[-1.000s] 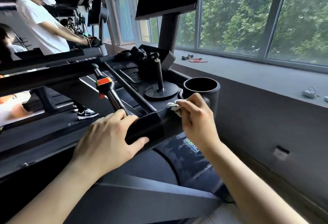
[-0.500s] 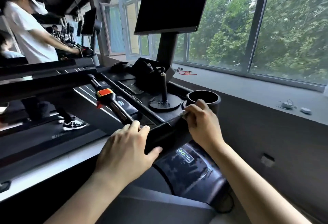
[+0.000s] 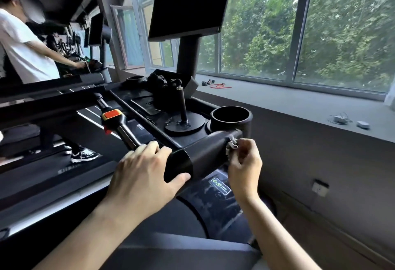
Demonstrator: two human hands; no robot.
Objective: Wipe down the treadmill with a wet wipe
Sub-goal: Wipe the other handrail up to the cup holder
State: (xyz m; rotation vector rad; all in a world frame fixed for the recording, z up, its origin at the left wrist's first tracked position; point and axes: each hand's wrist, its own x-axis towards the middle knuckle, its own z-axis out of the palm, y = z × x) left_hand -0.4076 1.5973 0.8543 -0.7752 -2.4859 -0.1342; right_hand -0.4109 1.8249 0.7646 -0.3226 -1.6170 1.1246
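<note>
The black treadmill console (image 3: 149, 100) fills the middle of the head view, with a thick black handrail (image 3: 205, 152) running across its near edge. My left hand (image 3: 145, 171) grips the near end of that handrail, thumb underneath. My right hand (image 3: 245, 162) pinches a small crumpled white wet wipe (image 3: 232, 143) and holds it against the right side of the handrail, just below the round cup holder (image 3: 229, 117).
A dark screen (image 3: 190, 2) stands on a post above the console. A small stand on a round base (image 3: 184, 125) sits in the tray. An orange-marked grip bar (image 3: 113, 117) runs left. Another person (image 3: 23, 51) uses the neighbouring treadmill. A windowsill (image 3: 299, 107) with small items lies right.
My right hand has slid from the top of the handrail down to its right side, and the wipe shows again. The view has tilted up. My left hand keeps its grip.
</note>
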